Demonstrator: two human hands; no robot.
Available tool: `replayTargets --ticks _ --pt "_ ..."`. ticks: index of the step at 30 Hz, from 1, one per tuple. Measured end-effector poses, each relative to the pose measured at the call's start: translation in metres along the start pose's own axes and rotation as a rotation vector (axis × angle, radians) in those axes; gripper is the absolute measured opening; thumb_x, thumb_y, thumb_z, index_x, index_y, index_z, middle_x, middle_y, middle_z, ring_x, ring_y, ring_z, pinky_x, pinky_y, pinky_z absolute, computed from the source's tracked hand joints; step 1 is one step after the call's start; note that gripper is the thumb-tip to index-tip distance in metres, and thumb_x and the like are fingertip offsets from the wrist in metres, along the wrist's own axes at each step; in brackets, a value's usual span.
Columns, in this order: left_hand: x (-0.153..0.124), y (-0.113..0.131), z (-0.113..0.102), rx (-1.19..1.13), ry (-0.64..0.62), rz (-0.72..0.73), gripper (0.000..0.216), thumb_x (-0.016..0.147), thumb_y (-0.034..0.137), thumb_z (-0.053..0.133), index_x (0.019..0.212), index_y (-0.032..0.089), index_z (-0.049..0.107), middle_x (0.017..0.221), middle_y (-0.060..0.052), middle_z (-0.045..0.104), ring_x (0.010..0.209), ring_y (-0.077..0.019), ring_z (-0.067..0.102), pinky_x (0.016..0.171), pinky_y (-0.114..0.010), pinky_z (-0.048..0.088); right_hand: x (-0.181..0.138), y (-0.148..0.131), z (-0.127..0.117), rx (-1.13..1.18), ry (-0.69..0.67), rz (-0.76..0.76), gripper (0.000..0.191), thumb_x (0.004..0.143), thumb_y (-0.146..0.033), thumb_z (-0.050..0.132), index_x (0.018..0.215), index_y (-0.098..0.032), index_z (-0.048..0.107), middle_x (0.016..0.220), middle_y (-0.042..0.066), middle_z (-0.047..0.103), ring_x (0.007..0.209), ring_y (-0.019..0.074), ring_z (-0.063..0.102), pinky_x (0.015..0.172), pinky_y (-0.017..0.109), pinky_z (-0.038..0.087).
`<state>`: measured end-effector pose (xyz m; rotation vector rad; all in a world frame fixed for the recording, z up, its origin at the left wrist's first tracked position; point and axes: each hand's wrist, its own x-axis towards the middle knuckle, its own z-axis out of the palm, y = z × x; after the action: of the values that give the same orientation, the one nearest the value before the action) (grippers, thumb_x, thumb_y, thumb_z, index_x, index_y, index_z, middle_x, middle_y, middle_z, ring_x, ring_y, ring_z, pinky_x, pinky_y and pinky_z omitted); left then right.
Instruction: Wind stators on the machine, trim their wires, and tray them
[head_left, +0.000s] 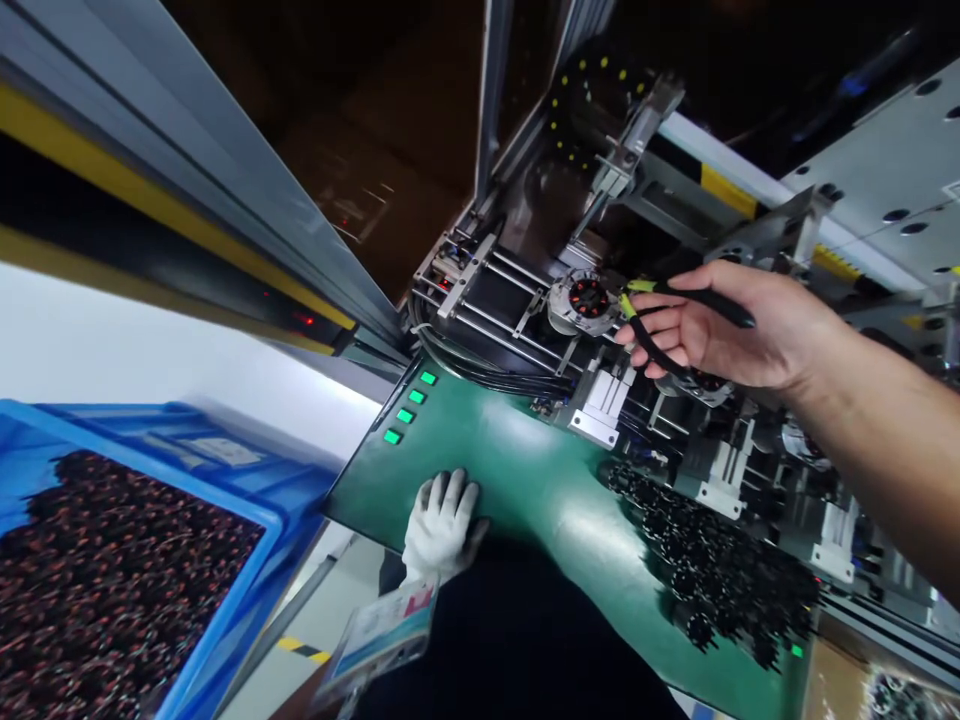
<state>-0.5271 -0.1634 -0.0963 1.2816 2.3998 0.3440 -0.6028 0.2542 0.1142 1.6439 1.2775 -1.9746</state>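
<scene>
My right hand, bare, is closed around a pair of small pliers with black and yellow-green handles. The tool's tip points at a round wound stator with red-orange coils, seated in a metal fixture of the machine. My left hand wears a white glove and rests flat, fingers spread, on the near edge of the green work surface. It holds nothing.
A blue bin at the left is full of dark wound parts. A heap of black parts lies on the green surface at the right. Green lit buttons sit at its far-left corner. Machine rails and fixtures stand behind.
</scene>
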Motion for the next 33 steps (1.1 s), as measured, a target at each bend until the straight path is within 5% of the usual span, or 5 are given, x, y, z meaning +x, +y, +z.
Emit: replayTargets --ticks 8,14,19,23,33 --pt "0.002 -0.004 0.001 0.067 0.122 0.089 0.045 0.091 0.041 0.064 0.13 0.019 0.065 0.14 -0.019 0.063 0.129 -0.0404 0.055 0.11 -0.058 0.038 0.007 -0.004 0.004 -0.039 -0.021 0.014 0.057 0.105 -0.029 0.014 0.108 0.01 0.056 0.119 0.026 0.068 0.077 0.0128 0.075 0.06 0.028 0.054" --pt "0.008 -0.001 -0.002 0.087 0.287 0.129 0.045 0.087 0.039 0.068 0.123 0.012 0.066 0.13 -0.023 0.067 0.121 -0.0419 0.057 0.101 -0.056 0.045 -0.005 -0.005 0.005 -0.061 -0.123 -0.024 0.029 0.094 -0.016 0.035 0.081 -0.013 0.061 0.066 0.011 0.067 0.049 0.0198 0.064 0.038 0.026 0.052" --pt "0.011 -0.002 -0.008 0.126 0.297 0.175 0.043 0.087 0.037 0.069 0.12 0.01 0.067 0.128 -0.024 0.068 0.119 -0.0424 0.057 0.1 -0.055 0.046 -0.056 0.021 -0.047 -0.213 -0.329 -0.151 0.017 0.085 -0.033 0.069 0.09 -0.017 0.07 0.086 0.013 0.071 0.056 0.0206 0.066 0.039 0.027 0.056" --pt "0.012 -0.006 -0.009 0.185 0.273 0.195 0.043 0.087 0.034 0.069 0.123 0.01 0.065 0.13 -0.024 0.066 0.121 -0.0425 0.056 0.1 -0.056 0.045 -0.082 0.043 -0.109 -0.254 -0.22 -0.075 0.03 0.073 -0.044 0.084 0.091 -0.024 0.07 0.092 0.012 0.071 0.065 0.0239 0.07 0.049 0.033 0.064" --pt "0.016 -0.017 -0.006 0.292 0.276 0.257 0.05 0.088 0.034 0.069 0.132 0.016 0.055 0.134 -0.021 0.061 0.121 -0.0406 0.057 0.097 -0.053 0.048 -0.051 0.06 -0.15 -0.025 -0.136 0.011 0.015 0.087 -0.026 0.053 0.097 -0.015 0.056 0.083 0.013 0.068 0.063 0.0232 0.069 0.05 0.034 0.063"
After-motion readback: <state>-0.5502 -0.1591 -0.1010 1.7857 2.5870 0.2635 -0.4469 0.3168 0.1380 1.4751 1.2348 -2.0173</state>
